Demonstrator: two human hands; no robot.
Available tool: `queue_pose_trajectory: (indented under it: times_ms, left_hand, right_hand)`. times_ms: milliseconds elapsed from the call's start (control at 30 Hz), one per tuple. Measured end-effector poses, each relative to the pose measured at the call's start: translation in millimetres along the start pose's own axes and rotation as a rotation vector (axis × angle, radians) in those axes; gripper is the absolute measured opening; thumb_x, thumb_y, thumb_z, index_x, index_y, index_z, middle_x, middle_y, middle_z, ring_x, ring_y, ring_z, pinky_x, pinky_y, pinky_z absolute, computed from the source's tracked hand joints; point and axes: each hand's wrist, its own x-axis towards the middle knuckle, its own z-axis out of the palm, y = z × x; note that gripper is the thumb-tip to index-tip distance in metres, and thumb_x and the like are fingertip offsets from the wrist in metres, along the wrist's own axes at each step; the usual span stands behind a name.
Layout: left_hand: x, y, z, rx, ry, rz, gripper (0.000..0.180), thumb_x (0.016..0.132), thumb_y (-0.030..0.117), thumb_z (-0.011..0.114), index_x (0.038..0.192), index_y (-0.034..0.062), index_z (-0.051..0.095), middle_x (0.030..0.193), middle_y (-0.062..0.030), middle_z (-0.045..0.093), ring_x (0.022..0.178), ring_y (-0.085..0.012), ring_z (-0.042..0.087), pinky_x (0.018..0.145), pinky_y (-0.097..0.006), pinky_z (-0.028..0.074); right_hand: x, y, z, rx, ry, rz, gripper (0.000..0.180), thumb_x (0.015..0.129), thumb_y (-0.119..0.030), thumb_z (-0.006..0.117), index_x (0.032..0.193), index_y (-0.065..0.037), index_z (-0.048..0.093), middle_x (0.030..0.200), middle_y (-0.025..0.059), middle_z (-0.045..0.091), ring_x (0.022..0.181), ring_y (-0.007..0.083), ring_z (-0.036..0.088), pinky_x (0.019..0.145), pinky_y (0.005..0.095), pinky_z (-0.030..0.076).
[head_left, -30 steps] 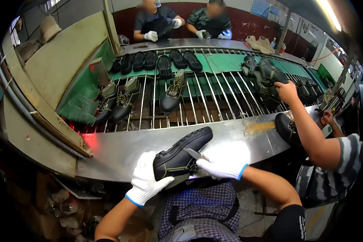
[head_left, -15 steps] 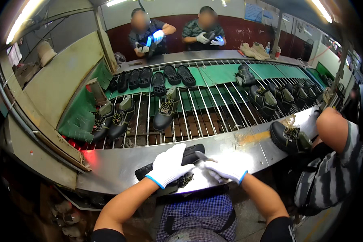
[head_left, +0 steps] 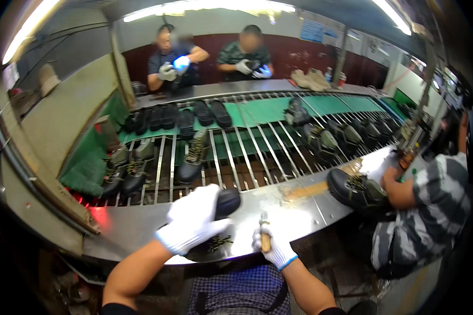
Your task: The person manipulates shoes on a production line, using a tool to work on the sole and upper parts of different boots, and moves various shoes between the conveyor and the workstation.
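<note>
A: Where is the shoe lying?

B: The black, rounded-toe shoe point(head_left: 227, 203) with yellow-and-black laces point(head_left: 219, 242) is lying aslant over the near part of the silver metal counter point(head_left: 126, 226), its toe pointing away and rightward. A glove is hiding much of it, so I'm not seeing how its underside is resting.

A: How is it likely handling?

B: Judging by looks, it's probably weighing moderately, staying stiff at toe and sole and giving a little around the laces. Its smooth upper may be sliding slightly under knit fabric; nothing is suggesting fragility. I'd be taking hold across the middle, clear of the laces.

A: And the hands?

B: The white-gloved left hand point(head_left: 192, 218) is grasping the shoe from above, its thumb standing apart toward the right. The white-gloved, blue-cuffed right hand point(head_left: 274, 251) is gripping a slim hand tool with a tan handle point(head_left: 266, 241), its metal end pointing away, apart from the shoe.

A: Farther out?

B: Another black laced shoe point(head_left: 191, 163) is resting on the rack of silver metal bars point(head_left: 173, 163).
</note>
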Motion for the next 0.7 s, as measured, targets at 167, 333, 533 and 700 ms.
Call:
queue_pose_trajectory:
  times_ms: [167, 333, 533, 700]
  left_hand:
    - [-115.5, -79.3, -34.7, -0.253, 0.415, 0.169, 0.089, 0.068, 0.032, 0.1, 0.141, 0.0053, 0.055, 0.12, -0.0209, 0.072, 0.103, -0.0374, 0.077, 0.09, -0.044, 0.063]
    - [-148.0, -126.0, 27.7, -0.328, -0.209, -0.405, 0.087, 0.076, 0.03, 0.092, 0.149, 0.0114, 0.05, 0.139, -0.0204, 0.065, 0.128, -0.0407, 0.066, 0.109, -0.046, 0.054]
    - [-134.1, -126.4, 29.2, -0.424, -0.078, -0.357, 0.087, 0.083, 0.044, 0.087, 0.155, 0.0103, 0.05, 0.148, -0.0208, 0.061, 0.134, -0.0406, 0.063, 0.115, -0.046, 0.05]
    - [-82.3, -120.6, 25.3, -0.3, -0.336, -0.216, 0.085, 0.084, 0.053, 0.082, 0.153, 0.0143, 0.053, 0.148, -0.0158, 0.063, 0.134, -0.038, 0.063, 0.115, -0.045, 0.05]
  right_hand:
    - [-46.3, 1.7, 41.0, -0.038, -0.129, 0.138, 0.02, 0.102, -0.012, 0.062, 0.118, -0.001, 0.058, 0.102, 0.0111, 0.065, 0.075, 0.0155, 0.062, 0.055, 0.0268, 0.048]
    - [-58.6, 16.7, 42.4, -1.171, 0.046, -0.207, 0.036, 0.102, -0.018, 0.065, 0.133, -0.001, 0.061, 0.114, 0.0161, 0.07, 0.093, 0.0213, 0.07, 0.075, 0.0345, 0.058]
    - [-86.1, 15.0, 95.1, -1.705, -0.255, -0.696, 0.056, 0.095, -0.022, 0.079, 0.144, -0.002, 0.06, 0.121, 0.0223, 0.073, 0.111, 0.0393, 0.072, 0.097, 0.0442, 0.058]
    - [-58.3, 17.7, 108.4, -1.723, -0.336, -0.792, 0.053, 0.099, -0.024, 0.07, 0.149, -0.011, 0.058, 0.103, 0.0181, 0.072, 0.084, 0.0315, 0.07, 0.076, 0.0436, 0.057]
